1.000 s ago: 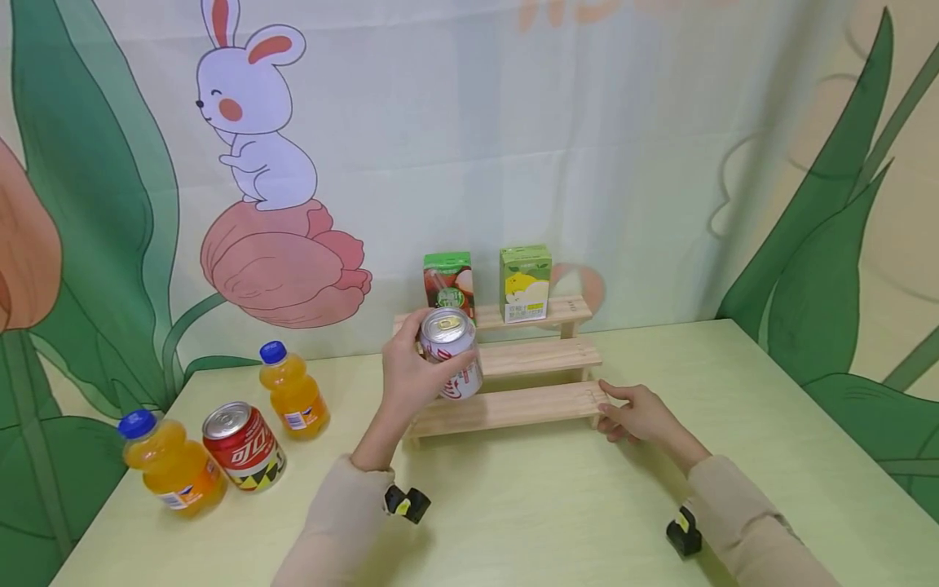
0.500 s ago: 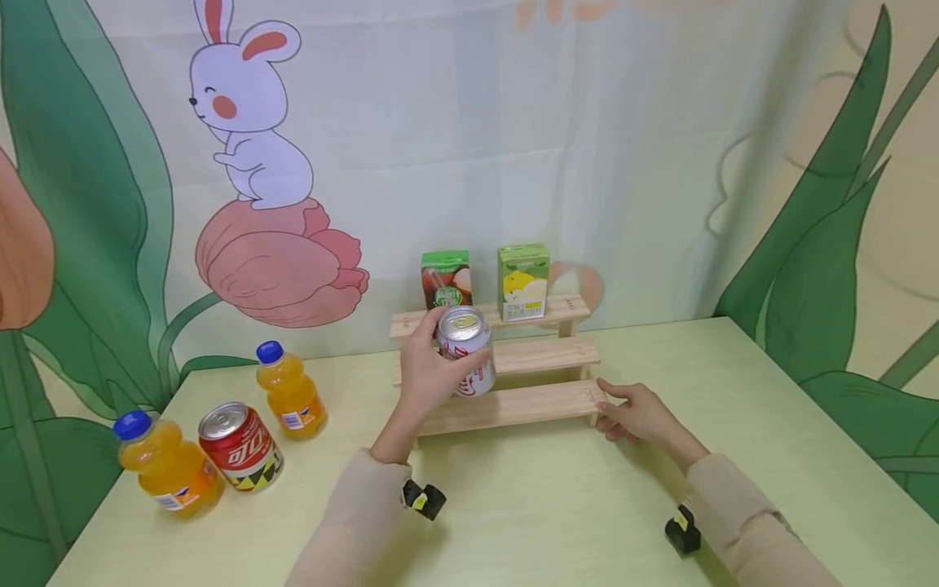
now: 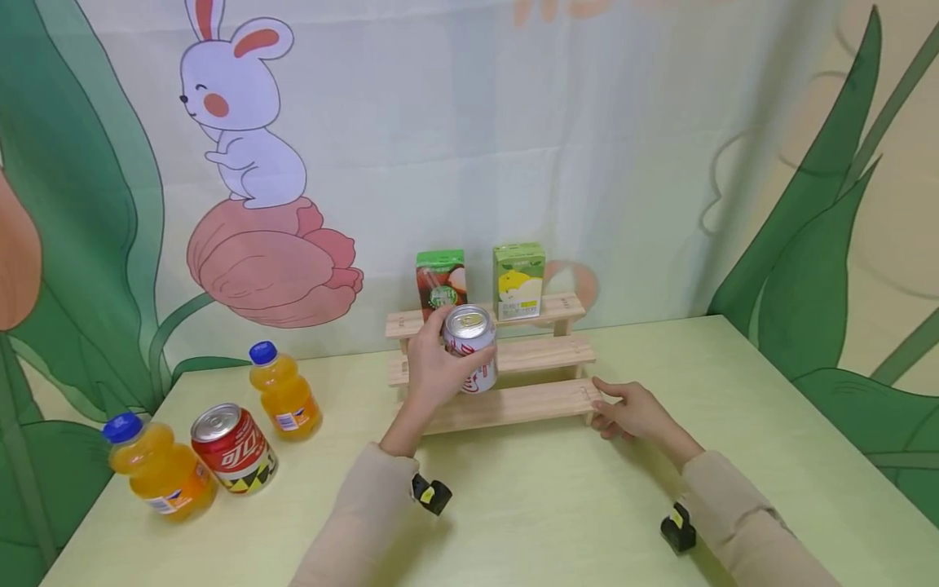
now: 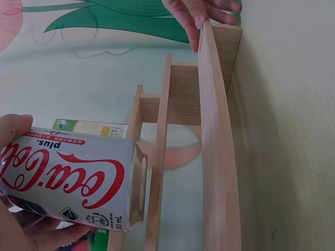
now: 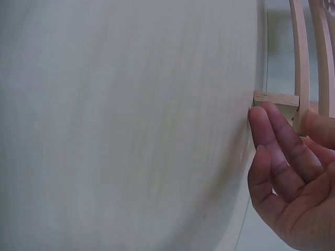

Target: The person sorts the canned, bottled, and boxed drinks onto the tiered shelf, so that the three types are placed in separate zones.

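Observation:
In the head view my left hand (image 3: 440, 363) grips a white Coca-Cola can (image 3: 480, 377) around its side. The can is held upright in front of the wooden three-step rack (image 3: 513, 408), overlapping its middle and lower steps. The left wrist view shows red lettering on the can (image 4: 78, 178) and its base facing the steps, apart from the lowest one. My right hand (image 3: 634, 412) holds the right end of the lowest step. In the right wrist view its thumb (image 5: 319, 128) lies on the board and its fingers are by the leg (image 5: 277, 99).
A red-and-green juice carton (image 3: 440, 277) and a green-yellow one (image 3: 518, 281) stand on the top step. To the left on the table (image 3: 528, 505) are two orange drink bottles (image 3: 165, 481), (image 3: 286, 399) with blue caps and a red cola can (image 3: 235, 452). A printed curtain (image 3: 623, 163) hangs behind.
My left hand has carried the white can to the right along the rack, slowing lately. The right hand stays at the rack's end. The head view has shifted slightly.

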`<action>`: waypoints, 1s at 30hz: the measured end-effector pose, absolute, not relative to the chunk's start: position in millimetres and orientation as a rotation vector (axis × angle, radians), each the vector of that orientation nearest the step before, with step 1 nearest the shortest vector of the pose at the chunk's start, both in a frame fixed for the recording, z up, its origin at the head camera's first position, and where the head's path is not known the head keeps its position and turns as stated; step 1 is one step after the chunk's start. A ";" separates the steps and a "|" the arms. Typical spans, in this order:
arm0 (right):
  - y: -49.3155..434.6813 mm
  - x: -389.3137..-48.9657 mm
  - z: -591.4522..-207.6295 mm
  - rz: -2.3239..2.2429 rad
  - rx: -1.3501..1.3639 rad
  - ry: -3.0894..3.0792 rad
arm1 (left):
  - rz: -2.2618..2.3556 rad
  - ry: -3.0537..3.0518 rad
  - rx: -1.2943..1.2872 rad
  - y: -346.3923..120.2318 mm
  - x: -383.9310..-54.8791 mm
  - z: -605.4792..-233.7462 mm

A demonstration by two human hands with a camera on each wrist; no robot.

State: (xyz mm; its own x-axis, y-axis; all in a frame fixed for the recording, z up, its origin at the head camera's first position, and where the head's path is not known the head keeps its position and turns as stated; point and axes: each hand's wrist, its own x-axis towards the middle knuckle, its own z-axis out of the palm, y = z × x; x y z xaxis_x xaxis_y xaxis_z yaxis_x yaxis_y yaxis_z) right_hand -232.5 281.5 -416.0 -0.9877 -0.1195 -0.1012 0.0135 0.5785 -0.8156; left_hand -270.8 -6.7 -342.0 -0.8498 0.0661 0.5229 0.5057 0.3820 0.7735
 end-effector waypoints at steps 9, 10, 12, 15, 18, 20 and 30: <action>280.9 -233.0 -415.0 -1.396 -0.060 2.639 | -1.449 -2.278 -0.479 0.8 -275.4 -340.4; 280.9 -232.9 -415.0 -1.399 -0.061 2.634 | -1.441 -2.282 -0.476 1.4 -275.7 -340.3; 280.7 -232.8 -414.7 -1.404 -0.058 2.627 | -1.422 -2.295 -0.457 2.5 -276.4 -340.3; 280.3 -232.6 -414.0 -1.413 -0.039 2.619 | -1.413 -2.302 -0.436 4.2 -277.6 -340.4; 280.0 -232.4 -413.4 -1.416 -0.030 2.617 | -1.416 -2.298 -0.431 6.2 -278.2 -340.1; 279.7 -232.3 -413.4 -1.420 -0.023 2.613 | -1.423 -2.294 -0.440 7.7 -278.8 -340.0; 279.5 -233.0 -415.9 -1.417 -0.027 2.609 | -1.411 -2.314 -0.441 17.0 -280.4 -340.8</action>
